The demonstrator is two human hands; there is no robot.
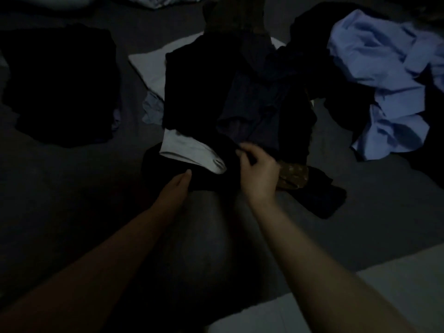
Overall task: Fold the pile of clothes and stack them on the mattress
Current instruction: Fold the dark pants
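The black garment point(192, 174) lies at centre frame on the dark mattress point(72, 188), at the near edge of the unfolded pile point(264, 92). The right hand point(257, 169) pinches its cloth; the left hand point(176, 186) rests flat-fingered on its lower edge. In this gloom black layers blur, so the pinch may catch the white piece point(189, 152) or patterned cloth point(293, 176) too, spoiling the fold. A folded dark stack point(60, 87) sits upper left.

No readable text, labels, brands, numbers or signs anywhere on the clothes or the bedding. Too dim and blurred to make out any lettering, even on the pale garment point(192, 152) near the middle of the mattress point(72, 188). Only small pale specks on the brown patterned fabric point(294, 176), not legible as characters.
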